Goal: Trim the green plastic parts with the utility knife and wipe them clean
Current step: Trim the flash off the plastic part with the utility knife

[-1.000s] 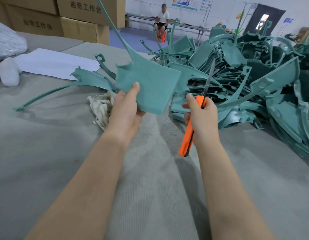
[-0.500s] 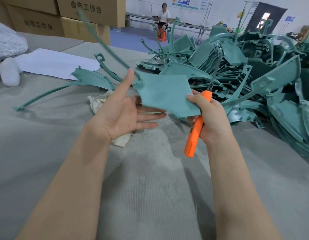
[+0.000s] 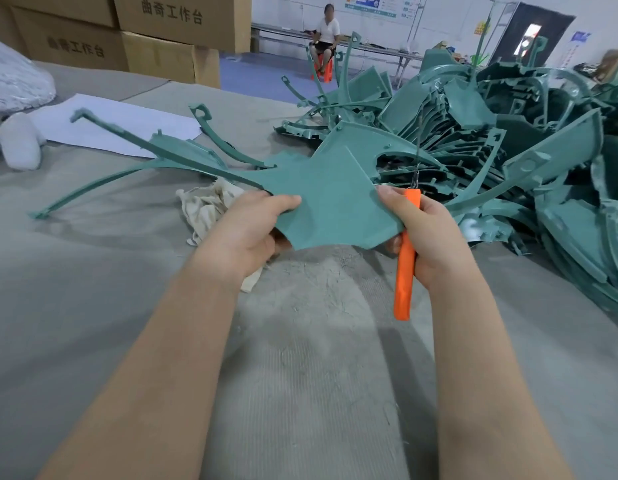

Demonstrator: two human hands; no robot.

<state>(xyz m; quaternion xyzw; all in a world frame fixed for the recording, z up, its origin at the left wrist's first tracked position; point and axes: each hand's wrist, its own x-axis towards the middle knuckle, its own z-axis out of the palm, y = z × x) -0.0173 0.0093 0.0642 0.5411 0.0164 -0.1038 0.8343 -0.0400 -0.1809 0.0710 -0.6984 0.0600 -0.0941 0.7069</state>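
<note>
Holds a green plastic part [image 3: 328, 202] up over the grey desk [image 3: 300, 358] between both hands. Pinches its left edge with the left hand [image 3: 245, 230], thumb on top, fingers curled underneath. Presses the right edge with the thumb of the right hand [image 3: 429, 233], fingers wrapped round the orange utility knife [image 3: 406, 271], handle pointing down, thin blade sticking up behind the panel. Trails a long thin arm of the part out to the left, above a second green piece [image 3: 41, 212] lying on the desk. Shows a crumpled off-white rag [image 3: 207, 206] on the desk just behind the left hand, and a heap of many more green parts [image 3: 508, 140] on the right side. Reads "曲奇工作台" in dark print on two stacked cardboard boxes [image 3: 172, 15] at far left. Takes in a white sheet [image 3: 120, 123] and a white bundle [image 3: 20, 140] near them, and a seated person [image 3: 325, 32] far behind; wall posters too blurred to read.
</note>
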